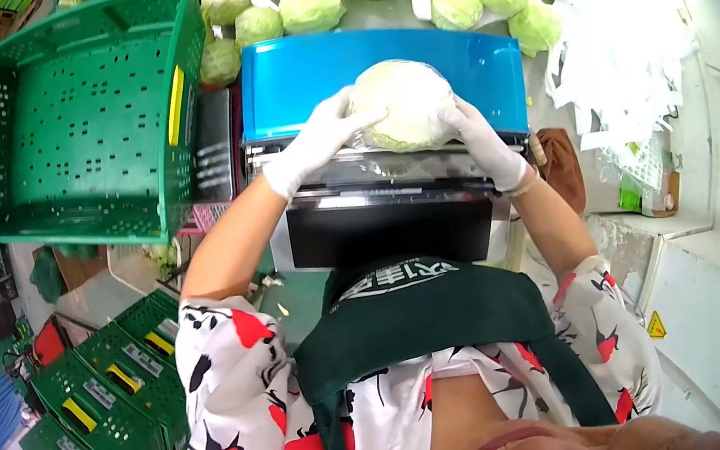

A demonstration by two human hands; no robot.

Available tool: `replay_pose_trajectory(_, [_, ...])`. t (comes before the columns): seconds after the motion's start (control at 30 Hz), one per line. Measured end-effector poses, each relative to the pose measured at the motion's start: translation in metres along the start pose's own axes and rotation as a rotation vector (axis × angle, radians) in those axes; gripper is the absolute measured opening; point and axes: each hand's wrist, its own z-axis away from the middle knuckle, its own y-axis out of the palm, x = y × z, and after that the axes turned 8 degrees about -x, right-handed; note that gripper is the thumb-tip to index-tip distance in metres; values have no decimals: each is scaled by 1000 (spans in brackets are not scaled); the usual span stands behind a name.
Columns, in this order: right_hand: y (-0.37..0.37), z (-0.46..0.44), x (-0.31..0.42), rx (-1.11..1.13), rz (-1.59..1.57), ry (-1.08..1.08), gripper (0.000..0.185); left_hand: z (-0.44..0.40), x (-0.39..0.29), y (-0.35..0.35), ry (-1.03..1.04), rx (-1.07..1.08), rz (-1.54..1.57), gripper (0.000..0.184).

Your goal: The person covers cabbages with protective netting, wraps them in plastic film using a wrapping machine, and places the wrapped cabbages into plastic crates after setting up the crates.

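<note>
A pale cabbage (402, 103) with clear film over it is held between my two white-gloved hands. My left hand (319, 142) grips its left side, thumb toward the front. Around its right side curl the fingers of my right hand (486, 145). Beneath the cabbage is a film-wrapping machine with a blue top panel (299, 74) and a dark front plate (389, 228). Clear film (370, 167) stretches along the machine just below the cabbage. Whether the underside of the cabbage touches the machine is hidden.
Several unwrapped cabbages (312, 4) lie behind the machine. At the left stands a large green crate (86, 127); more green crates (136, 355) are stacked lower left. White strips (614, 43) pile up at the right, near a brown cloth (562, 169).
</note>
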Motion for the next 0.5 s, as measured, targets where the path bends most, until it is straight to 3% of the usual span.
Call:
replay_pose_trajectory(0.03, [14, 21, 2, -19, 101, -48, 59, 33, -15, 10, -106, -2, 3, 61])
replay_pose_trajectory(0.07, [16, 36, -10, -40, 205, -61, 58, 60, -4, 20, -121, -29, 90, 60])
replay_pose_trajectory(0.1, [20, 58, -16, -21, 219, 14, 58, 88, -6, 25, -282, 27, 132, 60])
replay_pose_trajectory(0.23, [32, 142, -47, 39, 372, 364, 61, 166, 27, 46, -561, 161, 280, 72])
replay_pose_trajectory(0.3, [40, 144, -81, -10, 222, 487, 65, 170, 91, 43, -801, 342, 422, 77])
replay_pose_trajectory(0.37, [39, 121, -90, 59, 286, 651, 71, 166, 110, 45, -843, 252, 416, 87])
replay_pose_trajectory(0.4, [36, 110, -109, 86, 191, 555, 75, 162, 115, 46, -866, 213, 417, 91])
replay_pose_trajectory(0.43, [31, 103, -124, 119, 53, 672, 74, 162, 118, 46, -947, 183, 428, 96])
replay_pose_trajectory(0.5, [18, 99, -128, 169, -208, 895, 70, 173, 127, 42, -938, 148, 528, 81])
